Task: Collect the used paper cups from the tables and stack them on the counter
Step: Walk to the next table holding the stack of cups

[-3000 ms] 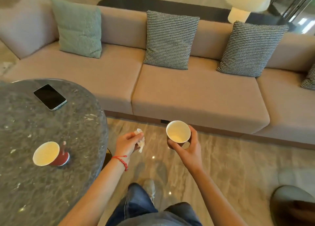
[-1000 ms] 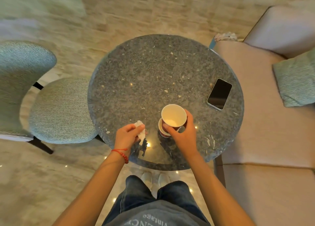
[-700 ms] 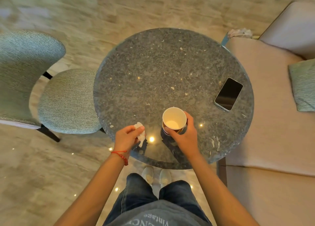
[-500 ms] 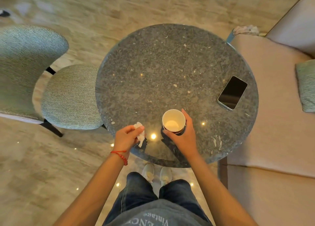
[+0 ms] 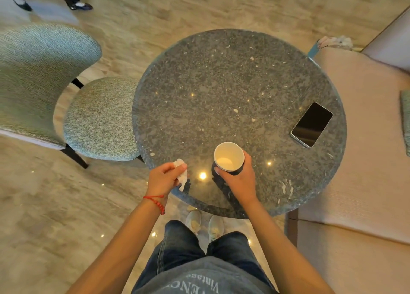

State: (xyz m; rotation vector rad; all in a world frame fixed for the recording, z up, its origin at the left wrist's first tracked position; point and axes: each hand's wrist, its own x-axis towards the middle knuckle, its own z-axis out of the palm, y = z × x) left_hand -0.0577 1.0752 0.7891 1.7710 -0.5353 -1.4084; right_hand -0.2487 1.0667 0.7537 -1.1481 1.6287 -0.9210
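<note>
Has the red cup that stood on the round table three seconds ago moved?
Yes. It no longer stands alone; the right hand grips a paper cup nested where it stood, near the table's front edge, left of the phone.

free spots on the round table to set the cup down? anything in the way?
Most of the round table is bare: the whole far half and the left side by the chair. The phone takes the right edge. Crowded only at the near edge, where the right hand holds the paper cup and the left hand pinches a crumpled tissue.

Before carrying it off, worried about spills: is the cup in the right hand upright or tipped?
Upright. The cup shows its round open mouth facing up, held in the right hand.
</note>
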